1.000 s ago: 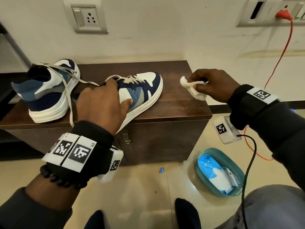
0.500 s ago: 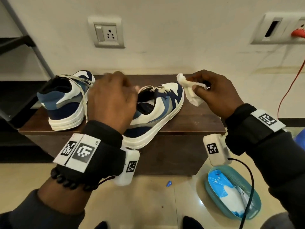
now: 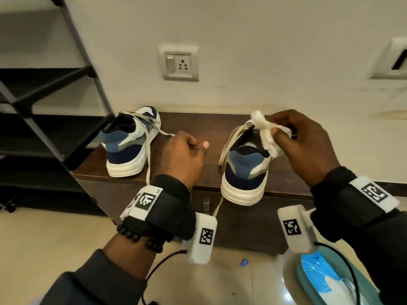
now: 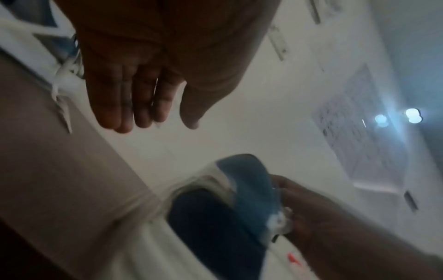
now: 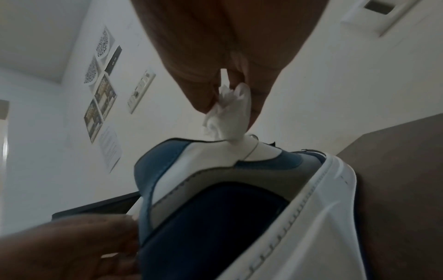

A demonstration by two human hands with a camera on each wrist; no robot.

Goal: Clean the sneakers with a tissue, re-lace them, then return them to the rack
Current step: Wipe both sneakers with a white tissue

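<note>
Two blue, navy and white sneakers stand on a brown wooden cabinet, heels toward me. The left sneaker has loose laces. The right sneaker overhangs the front edge with its heel. My right hand pinches a crumpled white tissue, whose lower end touches the upper right side of this sneaker by the collar. Between the two sneakers my left hand hovers with relaxed fingers, holding nothing.
A black shoe rack stands at the left, against the cabinet's end. A teal basket with a blue tissue pack sits on the floor at the lower right. Laces hang over the cabinet front. A wall socket is above.
My left hand turned the right sneaker heel-first toward me and let go of it. My right hand brought the tissue onto that sneaker's upper side.
</note>
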